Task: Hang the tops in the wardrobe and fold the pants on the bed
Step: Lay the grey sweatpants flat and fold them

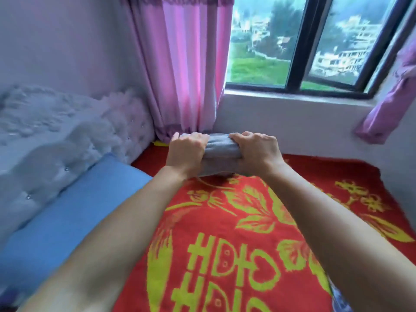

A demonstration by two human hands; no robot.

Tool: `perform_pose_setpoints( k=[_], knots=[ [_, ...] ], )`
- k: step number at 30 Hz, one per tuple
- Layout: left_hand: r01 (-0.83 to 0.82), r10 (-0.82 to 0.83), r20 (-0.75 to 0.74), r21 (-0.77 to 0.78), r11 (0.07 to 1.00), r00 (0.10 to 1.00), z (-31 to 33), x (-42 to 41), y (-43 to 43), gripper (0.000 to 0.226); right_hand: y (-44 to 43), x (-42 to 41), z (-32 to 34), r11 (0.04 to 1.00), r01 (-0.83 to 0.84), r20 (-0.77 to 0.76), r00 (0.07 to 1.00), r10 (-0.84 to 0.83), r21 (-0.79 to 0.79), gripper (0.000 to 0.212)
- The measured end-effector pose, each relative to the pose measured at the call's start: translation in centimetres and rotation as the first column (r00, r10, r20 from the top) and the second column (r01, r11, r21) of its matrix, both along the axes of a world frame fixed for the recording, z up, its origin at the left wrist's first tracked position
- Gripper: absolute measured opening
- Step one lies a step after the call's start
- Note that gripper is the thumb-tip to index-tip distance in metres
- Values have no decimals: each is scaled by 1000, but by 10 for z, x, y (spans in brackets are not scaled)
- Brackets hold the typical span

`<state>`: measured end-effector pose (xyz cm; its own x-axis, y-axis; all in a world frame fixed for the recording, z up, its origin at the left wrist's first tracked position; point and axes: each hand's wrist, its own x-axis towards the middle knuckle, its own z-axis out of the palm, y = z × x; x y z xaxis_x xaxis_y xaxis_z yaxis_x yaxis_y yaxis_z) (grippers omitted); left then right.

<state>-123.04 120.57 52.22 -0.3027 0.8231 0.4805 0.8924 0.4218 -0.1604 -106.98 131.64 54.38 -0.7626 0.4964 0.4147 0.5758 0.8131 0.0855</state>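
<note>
A blue rectangular pillow lies at the left; the left hand and right hand each curl around an end of a folded grey knit garment, held above the far edge of a red blanket with yellow patterns; a pink curtain hangs behind.

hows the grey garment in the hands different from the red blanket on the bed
The grey garment is plain; the red blanket carries a yellow-green pattern. The grey garment is folded into a compact bundle, while the red blanket lies spread flat. The left hand and right hand grip the grey garment at its two ends; nothing holds the red blanket. Both are cloth.
</note>
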Motion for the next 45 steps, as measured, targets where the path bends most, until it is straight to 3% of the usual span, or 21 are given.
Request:
perform_pose_setpoints(
  k=[6, 13, 18, 24, 26, 30, 35, 41, 45],
  knots=[
    [-148, 156, -74, 104, 984, 985, 78, 32, -99, 49, -63, 9, 70, 972, -215, -66, 973, 221, 90, 60],
    [-436, 448, -109, 113, 893, 887, 104, 105, -231, 46, -157, 25, 82, 856, -506, -123, 847, 517, 111, 65],
    [-684, 685, -135, 61, 727, 716, 109, 176, -352, 46, -263, 31, 71, 690, -719, -135, 678, 723, 84, 94],
    [-894, 893, -130, 80, 442, 430, 149, 275, -497, 55, -418, 59, 108, 421, -898, -162, 400, 902, 126, 93],
    [-923, 928, -160, 140, 360, 337, 167, 309, -539, 65, -468, 74, 129, 347, -925, -184, 318, 930, 157, 88],
    [-932, 954, -240, 270, 244, 180, 194, 373, -620, 79, -562, 112, 164, 226, -946, -220, 175, 960, 232, 59],
    [-930, 960, -274, 333, 157, 63, 210, 432, -717, 81, -665, 158, 181, 160, -920, -253, 69, 965, 358, 44],
    [-943, 964, -263, 312, 117, 33, 224, 485, -843, 42, -791, 208, 192, 136, -898, -267, 21, 963, 418, 44],
    [-935, 957, -288, 329, 131, 33, 234, 506, -921, 42, -867, 229, 201, 132, -887, -273, 6, 962, 442, 45]
  ],
)
